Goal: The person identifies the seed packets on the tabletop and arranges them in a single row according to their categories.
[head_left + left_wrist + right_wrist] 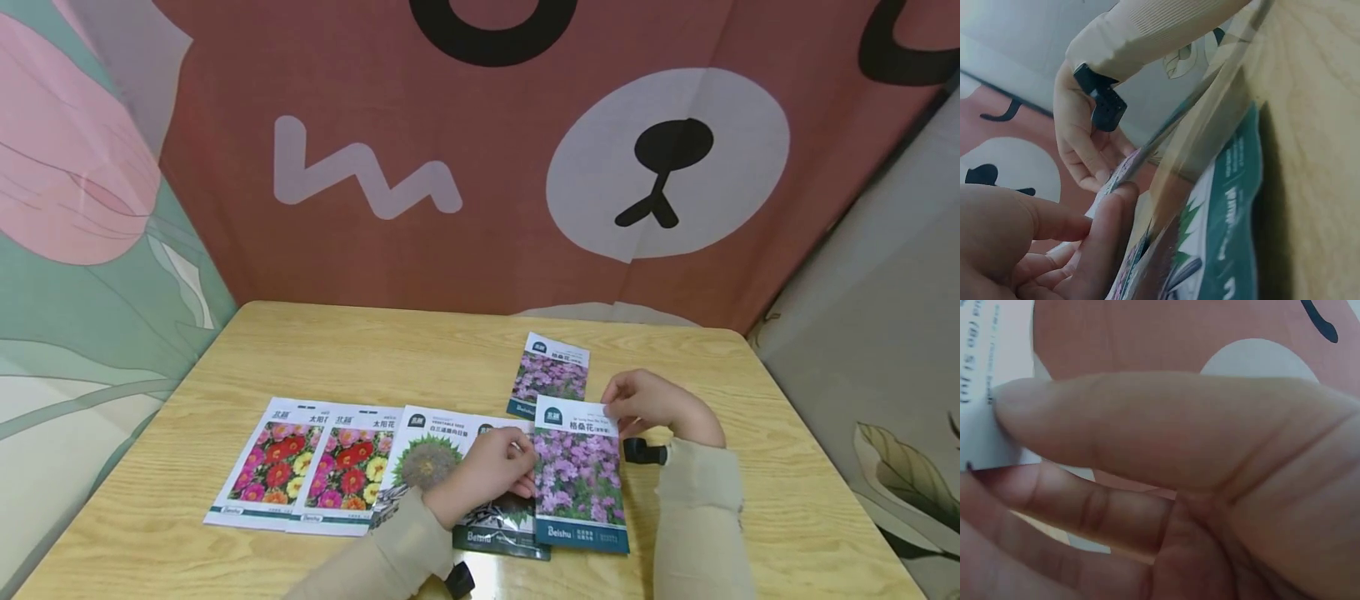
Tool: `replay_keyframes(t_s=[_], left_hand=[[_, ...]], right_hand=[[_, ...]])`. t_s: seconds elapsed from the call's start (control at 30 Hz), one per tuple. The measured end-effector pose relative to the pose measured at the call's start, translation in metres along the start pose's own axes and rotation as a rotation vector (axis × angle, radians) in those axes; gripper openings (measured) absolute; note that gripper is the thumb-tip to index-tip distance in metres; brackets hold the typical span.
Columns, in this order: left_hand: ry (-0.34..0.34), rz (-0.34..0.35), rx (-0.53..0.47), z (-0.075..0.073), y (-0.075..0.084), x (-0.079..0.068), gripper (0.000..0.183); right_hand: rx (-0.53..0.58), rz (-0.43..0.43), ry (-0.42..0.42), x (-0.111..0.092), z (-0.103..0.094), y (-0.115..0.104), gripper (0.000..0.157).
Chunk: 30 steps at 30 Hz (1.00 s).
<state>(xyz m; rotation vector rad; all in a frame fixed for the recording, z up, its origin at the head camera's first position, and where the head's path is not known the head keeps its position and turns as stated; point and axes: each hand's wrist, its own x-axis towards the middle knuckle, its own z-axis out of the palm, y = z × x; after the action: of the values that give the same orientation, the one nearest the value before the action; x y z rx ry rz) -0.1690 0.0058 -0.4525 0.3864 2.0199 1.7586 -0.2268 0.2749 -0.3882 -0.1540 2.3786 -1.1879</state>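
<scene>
My right hand [660, 406] pinches the upper right corner of a seed packet [577, 475] printed with purple flowers. In the right wrist view, the thumb [1085, 419] lies on the packet's white top, with fingers behind it. My left hand [491, 467] holds the same packet's left edge; its fingertips are partly hidden in the head view. The packet is raised and tilted above the table in the left wrist view. Beneath my left hand lies a dark-bottomed sunflower seed packet [502, 537], partly covered. Another sunflower seed packet [423, 458] lies to its left.
Two overlapping seed packets with bright red and yellow flowers, one farther left [258, 467] and one beside it [348, 471], lie at the left. Behind the held packet lies a second purple-flower packet [551, 375]. All rest on a wooden table [360, 350] before a printed curtain [495, 250].
</scene>
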Motion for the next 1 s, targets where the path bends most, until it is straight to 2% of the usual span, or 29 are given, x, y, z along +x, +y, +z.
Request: replay_keyframes(t_s=[0.27,0.67,1.0], left_hand=[[-0.025,-0.012,0.036,0.005,-0.001,-0.002,0.014],[-0.027,0.005,0.125,0.009,-0.004,-0.004,0.015],[-0.028,0.018,0.158,0.010,-0.006,-0.004,0.014]], right_hand=[[-0.032,0.013,-0.029,0.002,0.000,0.006,0.008],[-0.102,0.131,-0.009,0.003,0.006,0.006,0.008],[-0.079,0.160,-0.015,0.007,0.008,0.013,0.007]])
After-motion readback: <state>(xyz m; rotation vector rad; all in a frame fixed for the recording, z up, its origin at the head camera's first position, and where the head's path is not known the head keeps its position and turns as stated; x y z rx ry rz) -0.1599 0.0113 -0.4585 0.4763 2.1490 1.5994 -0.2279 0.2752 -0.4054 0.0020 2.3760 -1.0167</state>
